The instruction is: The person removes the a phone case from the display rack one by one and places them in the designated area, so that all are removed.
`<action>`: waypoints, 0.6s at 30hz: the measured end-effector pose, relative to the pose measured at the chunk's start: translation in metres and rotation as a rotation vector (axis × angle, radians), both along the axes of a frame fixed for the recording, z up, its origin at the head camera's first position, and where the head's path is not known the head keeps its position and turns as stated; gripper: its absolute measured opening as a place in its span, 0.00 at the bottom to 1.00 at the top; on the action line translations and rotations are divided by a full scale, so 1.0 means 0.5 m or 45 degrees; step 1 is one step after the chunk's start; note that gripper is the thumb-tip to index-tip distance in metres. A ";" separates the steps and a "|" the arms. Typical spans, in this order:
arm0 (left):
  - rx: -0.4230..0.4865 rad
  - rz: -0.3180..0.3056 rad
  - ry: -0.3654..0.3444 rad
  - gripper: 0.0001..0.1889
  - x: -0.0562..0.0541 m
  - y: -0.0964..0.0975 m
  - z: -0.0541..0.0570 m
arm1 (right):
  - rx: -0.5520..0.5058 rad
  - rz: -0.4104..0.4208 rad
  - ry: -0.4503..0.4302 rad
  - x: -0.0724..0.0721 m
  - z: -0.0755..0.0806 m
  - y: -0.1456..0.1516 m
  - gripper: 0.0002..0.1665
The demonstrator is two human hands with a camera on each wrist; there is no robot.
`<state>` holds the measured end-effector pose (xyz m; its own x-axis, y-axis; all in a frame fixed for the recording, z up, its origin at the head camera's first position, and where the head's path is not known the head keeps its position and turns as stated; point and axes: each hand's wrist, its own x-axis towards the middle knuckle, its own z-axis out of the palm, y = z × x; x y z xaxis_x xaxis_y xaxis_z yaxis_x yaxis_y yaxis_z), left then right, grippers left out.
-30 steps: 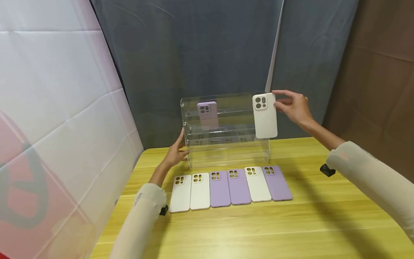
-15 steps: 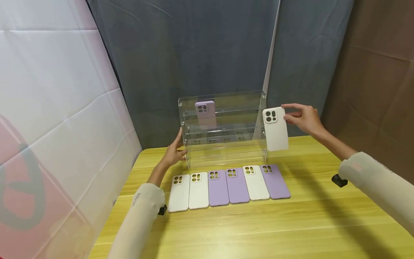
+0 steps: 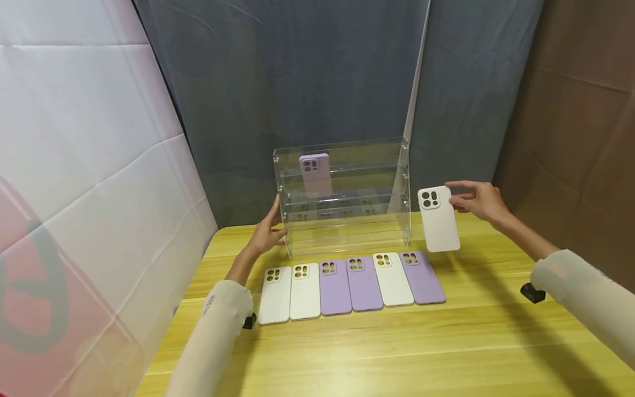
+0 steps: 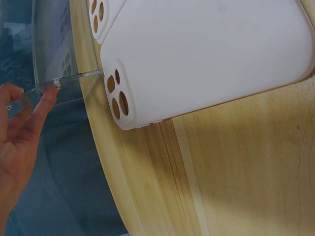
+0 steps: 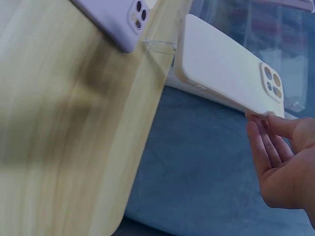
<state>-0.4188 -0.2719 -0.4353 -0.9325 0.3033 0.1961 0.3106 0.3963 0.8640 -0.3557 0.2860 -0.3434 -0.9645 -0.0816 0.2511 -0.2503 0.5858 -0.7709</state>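
Note:
With thumb and fingers, my right hand (image 3: pixel 483 203) pinches a white phone case (image 3: pixel 440 226) by its upper right edge. The case hangs in the air, slightly tilted, to the right of the clear acrylic display rack (image 3: pixel 347 231); its camera cutout faces me. In the right wrist view the fingertips hold the case (image 5: pixel 224 66) by one long edge. My left hand (image 3: pixel 265 236) touches the rack's left side panel with spread fingers, and its fingertips meet the panel in the left wrist view. A purple phone case (image 3: pixel 315 171) stands in the rack's upper left.
In front of the rack, white cases (image 3: pixel 274 298) and purple cases (image 3: pixel 366 286) lie side by side in a row on the wooden table (image 3: pixel 377 353). A grey curtain (image 3: pixel 322 71) hangs behind the rack; a white printed cloth (image 3: pixel 99 121) hangs on the left.
My right hand has moved the white phone case down and to the right, away from the rack's front. The left hand stays at the rack's side.

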 end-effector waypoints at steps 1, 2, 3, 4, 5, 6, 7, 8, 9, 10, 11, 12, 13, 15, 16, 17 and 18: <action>-0.001 -0.001 0.001 0.57 0.000 0.000 0.000 | 0.001 0.004 -0.015 0.000 -0.006 0.004 0.29; -0.003 -0.001 0.000 0.56 0.000 0.000 0.001 | 0.004 0.006 -0.029 0.000 -0.011 0.008 0.29; -0.002 0.002 -0.001 0.56 0.000 0.001 0.002 | 0.008 0.007 -0.042 -0.001 -0.017 0.012 0.30; -0.006 0.006 -0.001 0.56 0.000 0.001 0.002 | 0.008 0.010 -0.057 0.000 -0.022 0.015 0.30; -0.005 0.004 0.003 0.56 0.000 0.000 0.002 | 0.003 0.010 -0.075 0.001 -0.028 0.018 0.30; -0.006 0.004 0.007 0.56 0.001 0.000 0.003 | 0.000 0.009 -0.090 0.002 -0.033 0.022 0.31; -0.008 0.005 0.010 0.56 0.001 0.000 0.004 | -0.005 0.010 -0.104 0.002 -0.039 0.026 0.31; -0.006 0.003 0.012 0.56 0.002 -0.001 0.006 | -0.007 0.010 -0.115 0.003 -0.044 0.030 0.31; -0.004 0.000 0.015 0.56 0.003 0.000 0.007 | -0.018 0.015 -0.129 0.003 -0.051 0.035 0.31; -0.004 0.000 0.017 0.55 0.003 0.000 0.007 | -0.028 0.020 -0.142 0.004 -0.057 0.039 0.31; 0.000 0.001 0.017 0.56 0.004 0.000 0.008 | -0.035 0.023 -0.153 0.004 -0.064 0.044 0.31; 0.000 0.003 0.014 0.56 0.004 0.001 0.008 | -0.038 0.026 -0.160 0.004 -0.072 0.048 0.31; 0.000 0.004 0.013 0.56 0.004 0.001 0.007 | -0.043 0.030 -0.167 0.004 -0.080 0.053 0.30; -0.008 0.014 0.002 0.56 0.004 0.001 0.006 | -0.049 0.037 -0.182 0.006 -0.096 0.062 0.31; -0.012 0.018 -0.002 0.56 0.004 0.001 0.005 | -0.052 0.040 -0.190 0.007 -0.105 0.066 0.31; -0.015 0.020 -0.006 0.56 0.003 0.001 0.004 | -0.056 0.042 -0.199 0.008 -0.113 0.071 0.31; -0.018 0.015 -0.006 0.56 0.003 0.002 0.004 | -0.064 0.042 -0.209 0.009 -0.121 0.075 0.31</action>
<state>-0.4175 -0.2710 -0.4333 -0.9369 0.2953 0.1870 0.3015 0.4123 0.8597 -0.3510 0.3233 -0.4038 -0.9899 -0.1049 0.0950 -0.1368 0.5388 -0.8312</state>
